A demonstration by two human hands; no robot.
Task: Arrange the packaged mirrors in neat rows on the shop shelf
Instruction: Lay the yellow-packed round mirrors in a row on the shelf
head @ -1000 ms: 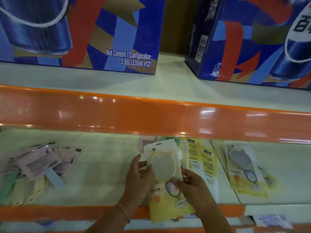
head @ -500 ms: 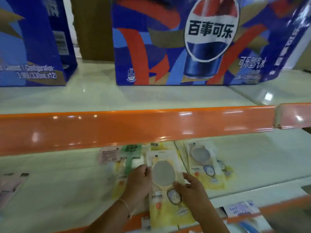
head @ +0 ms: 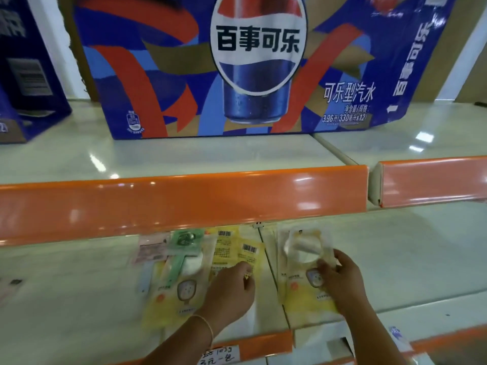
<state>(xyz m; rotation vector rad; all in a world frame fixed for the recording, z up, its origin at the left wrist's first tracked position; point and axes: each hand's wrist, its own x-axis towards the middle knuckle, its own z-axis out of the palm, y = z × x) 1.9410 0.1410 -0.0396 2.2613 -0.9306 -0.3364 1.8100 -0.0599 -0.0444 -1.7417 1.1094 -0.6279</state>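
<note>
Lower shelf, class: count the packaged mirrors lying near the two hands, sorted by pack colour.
Yellow packs: 4
Green pack: 1
Pink pack: 1
Total: 6
A pale blue piece beside them is too unclear to count.

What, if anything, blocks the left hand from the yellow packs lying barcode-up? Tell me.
Nothing visible does. The left hand already rests its fingertips on the barcode-up yellow packs, with no item in between. The right hand is busy gripping a separate mirror pack further right.
</note>
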